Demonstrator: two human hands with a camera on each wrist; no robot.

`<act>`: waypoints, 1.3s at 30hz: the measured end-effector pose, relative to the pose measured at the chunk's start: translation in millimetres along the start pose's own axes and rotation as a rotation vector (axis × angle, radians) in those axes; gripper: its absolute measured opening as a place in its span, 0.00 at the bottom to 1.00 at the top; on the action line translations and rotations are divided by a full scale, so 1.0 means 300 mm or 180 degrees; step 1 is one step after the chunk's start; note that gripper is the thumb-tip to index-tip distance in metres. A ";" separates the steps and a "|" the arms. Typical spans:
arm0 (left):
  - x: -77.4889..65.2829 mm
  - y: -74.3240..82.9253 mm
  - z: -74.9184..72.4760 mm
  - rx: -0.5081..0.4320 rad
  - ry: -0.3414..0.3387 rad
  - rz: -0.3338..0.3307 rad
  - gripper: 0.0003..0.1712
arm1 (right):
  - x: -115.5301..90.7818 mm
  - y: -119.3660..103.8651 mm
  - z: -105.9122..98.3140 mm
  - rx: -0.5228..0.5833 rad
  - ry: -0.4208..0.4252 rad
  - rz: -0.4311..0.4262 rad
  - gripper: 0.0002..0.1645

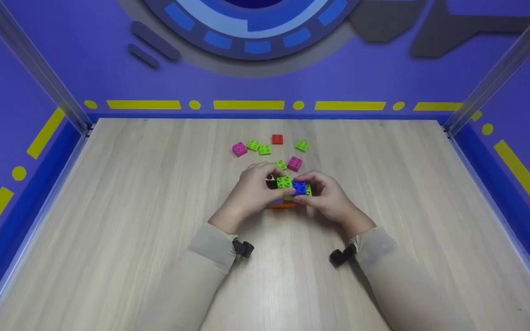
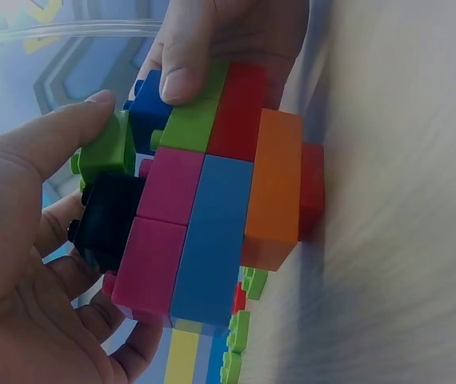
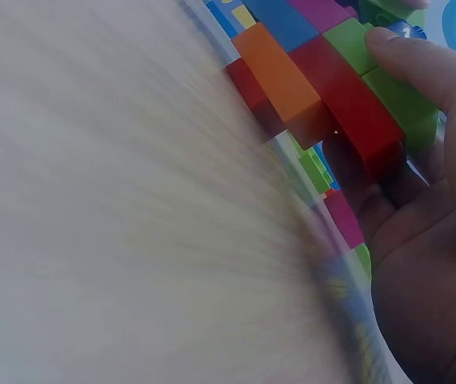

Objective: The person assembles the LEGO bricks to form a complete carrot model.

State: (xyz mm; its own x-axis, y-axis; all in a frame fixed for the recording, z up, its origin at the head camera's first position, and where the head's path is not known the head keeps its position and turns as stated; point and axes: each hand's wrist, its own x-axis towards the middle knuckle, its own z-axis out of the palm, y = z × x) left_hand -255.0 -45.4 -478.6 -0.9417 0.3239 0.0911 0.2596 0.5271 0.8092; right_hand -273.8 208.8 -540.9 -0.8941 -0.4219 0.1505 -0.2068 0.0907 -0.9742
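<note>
Violet-blue wall panels (image 1: pixel 85 50) border a wood-grain table (image 1: pixel 145 257). Left hand (image 1: pixel 255 187): thumb and fingers bent, pinching a green block (image 1: pixel 284 182) at the upper side of a multicoloured block stack (image 2: pixel 212 240). Right hand (image 1: pixel 331 197): thumb and fingers closed around the stack's opposite end. Stack position: between both hands, orange block (image 2: pixel 273 184) and red base block (image 2: pixel 313 192) lowermost; table contact cannot be determined. Beyond: loose pink blocks (image 1: pixel 239 149), loose green blocks (image 1: pixel 302 145) and a loose red block (image 1: pixel 277 139).
</note>
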 end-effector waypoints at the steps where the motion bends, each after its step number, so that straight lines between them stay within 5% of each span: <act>1: 0.001 -0.001 0.001 -0.0001 0.0001 0.0011 0.25 | 0.000 0.000 0.000 -0.0001 0.0007 0.0007 0.27; 14: 0.003 -0.008 0.003 0.0044 -0.0157 0.0152 0.22 | 0.000 -0.003 0.002 -0.0069 0.0013 -0.0051 0.28; 31: 0.002 -0.016 0.015 -0.0175 -0.0129 -0.0189 0.17 | 0.003 -0.006 0.001 -0.0088 0.0003 -0.0110 0.27; 39: 0.002 -0.057 0.032 -0.0198 -0.0090 0.0100 0.20 | 0.000 -0.005 0.003 -0.0134 -0.0001 -0.0082 0.28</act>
State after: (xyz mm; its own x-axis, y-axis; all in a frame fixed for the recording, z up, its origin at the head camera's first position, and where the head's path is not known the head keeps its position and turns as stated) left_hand -257.9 -46.6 -498.1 -0.9267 0.3620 0.1014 0.2743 0.4667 0.8408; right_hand -273.2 207.9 -539.8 -0.8881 -0.4250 0.1753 -0.2462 0.1177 -0.9621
